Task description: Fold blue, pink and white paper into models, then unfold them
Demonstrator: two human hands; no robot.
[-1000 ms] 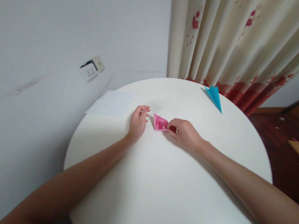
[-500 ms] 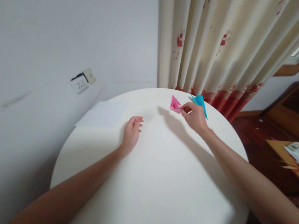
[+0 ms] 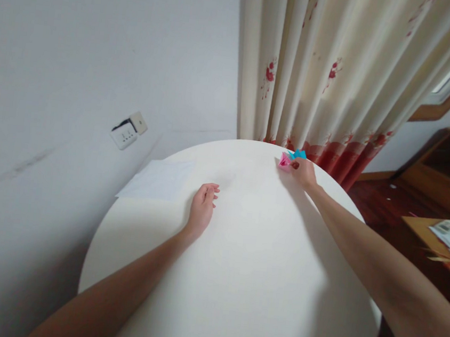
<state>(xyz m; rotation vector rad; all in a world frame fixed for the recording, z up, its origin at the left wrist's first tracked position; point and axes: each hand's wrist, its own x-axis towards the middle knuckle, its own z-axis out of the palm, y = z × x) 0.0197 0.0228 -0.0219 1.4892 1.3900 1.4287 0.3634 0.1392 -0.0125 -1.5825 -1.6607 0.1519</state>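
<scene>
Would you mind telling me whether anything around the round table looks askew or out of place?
The wall socket left of the table sits tilted, with a dark gap behind its upper edge, as if loose from the wall. The white paper sheet overhangs the table's left rim. Nothing is spilled.

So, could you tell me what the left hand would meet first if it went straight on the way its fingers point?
The left hand points up and slightly right across the bare white table; nothing lies in that line up to the far rim, then probably the curtain.
</scene>
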